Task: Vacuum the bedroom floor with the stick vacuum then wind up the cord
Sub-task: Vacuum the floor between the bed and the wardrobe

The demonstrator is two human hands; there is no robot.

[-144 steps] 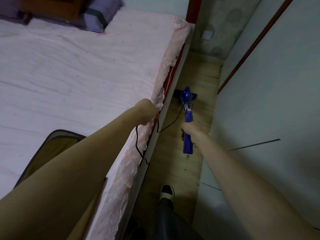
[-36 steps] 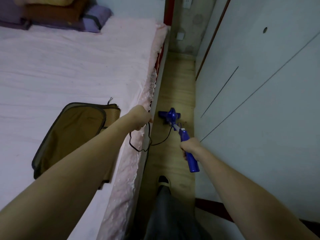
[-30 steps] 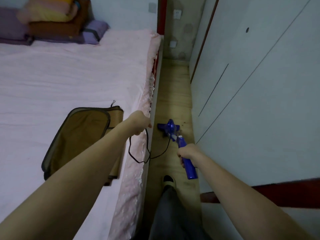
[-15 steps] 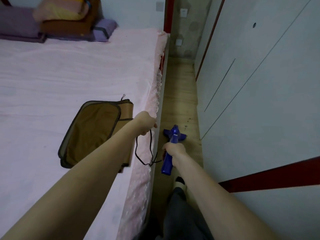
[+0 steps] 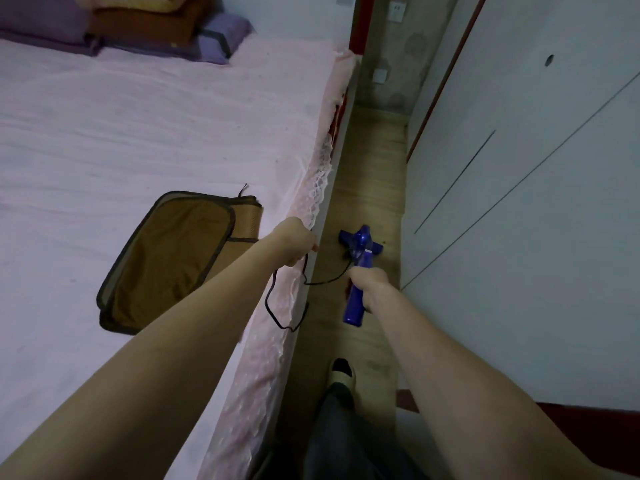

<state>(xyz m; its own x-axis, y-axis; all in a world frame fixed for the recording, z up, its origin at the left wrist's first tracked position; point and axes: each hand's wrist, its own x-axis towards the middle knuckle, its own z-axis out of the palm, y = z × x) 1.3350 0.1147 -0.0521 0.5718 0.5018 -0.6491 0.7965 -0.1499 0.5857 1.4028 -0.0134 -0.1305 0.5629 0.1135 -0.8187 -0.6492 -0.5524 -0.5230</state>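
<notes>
Our left hand closes round a loop of the thin black power cord at the right edge of the bed, fingers curled about it, while our right hand wraps the blue plastic handle of the stick vacuum. We judge the left hand holds the cord up and off to the side so the slack stays clear of the nozzle's path.

Starting at the left, the bed with its pale pink sheet fills most of the view. Purple and brown pillows are stacked at its far edge. A brown folded mat with dark trim lies near the right edge of the bed, just beside our left wrist. A lace-trimmed valance hangs down the bed's side.

Next comes the narrow strip of wooden plank floor between the bed and the wardrobe. The vacuum stands here with its head on the planks, about midway along the strip, tilted back toward us. The cord droops from our left hand in a loop against the valance, then runs across to the vacuum's body. Our slippered foot is planted behind it at the near end of the strip.

On the right, the pale grey wardrobe doors close off the aisle. The vacuuming seems to be in hand, and the cord is not yet wound.
</notes>
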